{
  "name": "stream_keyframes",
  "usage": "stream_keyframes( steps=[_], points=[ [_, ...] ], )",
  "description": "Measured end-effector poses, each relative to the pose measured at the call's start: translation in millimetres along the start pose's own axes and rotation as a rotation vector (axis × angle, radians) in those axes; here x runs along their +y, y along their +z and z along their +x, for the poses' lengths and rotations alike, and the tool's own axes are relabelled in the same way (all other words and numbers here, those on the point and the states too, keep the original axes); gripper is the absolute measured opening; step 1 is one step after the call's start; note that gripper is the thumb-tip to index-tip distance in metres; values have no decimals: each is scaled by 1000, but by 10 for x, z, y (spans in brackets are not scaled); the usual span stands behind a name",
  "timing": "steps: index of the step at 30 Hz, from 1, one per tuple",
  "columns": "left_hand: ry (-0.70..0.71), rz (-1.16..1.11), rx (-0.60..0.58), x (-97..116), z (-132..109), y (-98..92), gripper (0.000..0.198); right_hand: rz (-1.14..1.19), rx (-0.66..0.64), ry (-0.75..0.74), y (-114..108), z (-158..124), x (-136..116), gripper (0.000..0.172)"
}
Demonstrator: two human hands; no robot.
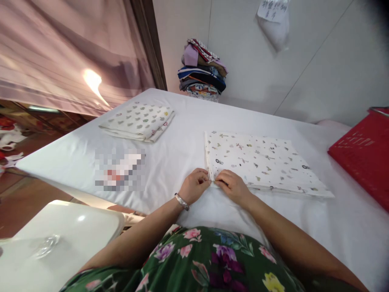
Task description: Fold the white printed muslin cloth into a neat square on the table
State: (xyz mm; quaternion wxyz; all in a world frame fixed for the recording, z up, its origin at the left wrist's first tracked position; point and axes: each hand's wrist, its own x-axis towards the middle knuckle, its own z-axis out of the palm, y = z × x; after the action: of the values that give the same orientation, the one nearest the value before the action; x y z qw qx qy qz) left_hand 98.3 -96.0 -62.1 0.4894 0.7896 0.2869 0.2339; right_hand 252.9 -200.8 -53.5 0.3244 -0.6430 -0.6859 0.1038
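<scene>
A white cloth (258, 160) with small printed figures and leaves lies folded in a flat rectangle before me. At its near left corner my left hand (196, 186) pinches the edge between thumb and fingers. Right beside it, my right hand (232, 186) pinches the same corner, its fingertips almost touching those of the left. A second folded cloth (142, 119), white with grey-green prints, rests apart on the left of the table. What the fingertips press together is partly hidden by the fingers.
A white sheet covers the table (182, 121). A stack of folded clothes (202, 71) stands at the back against the wall. A red bag or box (364, 150) is at the right edge. A blurred-out item (121, 168) lies left of my hands; a white stool (73, 227) stands below.
</scene>
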Motion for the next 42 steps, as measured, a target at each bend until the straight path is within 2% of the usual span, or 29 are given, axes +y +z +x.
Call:
stream_keyframes(
  steps=[8, 14, 17, 20, 25, 32, 36, 42],
  points=[
    [14, -12, -45, -11, -7, -13, 12, -42, -4, 2, 20, 19, 7, 14],
    [85, 102, -46, 40, -44, -20, 6, 5, 75, -13, -9, -15, -14, 17],
    [98, 106, -45, 37, -47, -14, 2, -74, -4, -80, -19, -14, -22, 19],
    [85, 100, -43, 17, -38, -5, 6, -164, -80, -124, -25, -1, -23, 21],
    [91, 91, -37, -4, -26, 1, 6, -224, -121, -146, -28, -9, -21, 20],
    [118, 61, -60, -13, -31, -23, 6, -168, -60, -79, 4, -19, -4, 18],
    [139, 80, -79, -19, -39, -39, 14, -103, -17, -55, 20, -25, 18, 15],
    [130, 116, -65, 14, -42, -32, 15, -34, 22, -27, 26, -26, 23, 12]
  ],
)
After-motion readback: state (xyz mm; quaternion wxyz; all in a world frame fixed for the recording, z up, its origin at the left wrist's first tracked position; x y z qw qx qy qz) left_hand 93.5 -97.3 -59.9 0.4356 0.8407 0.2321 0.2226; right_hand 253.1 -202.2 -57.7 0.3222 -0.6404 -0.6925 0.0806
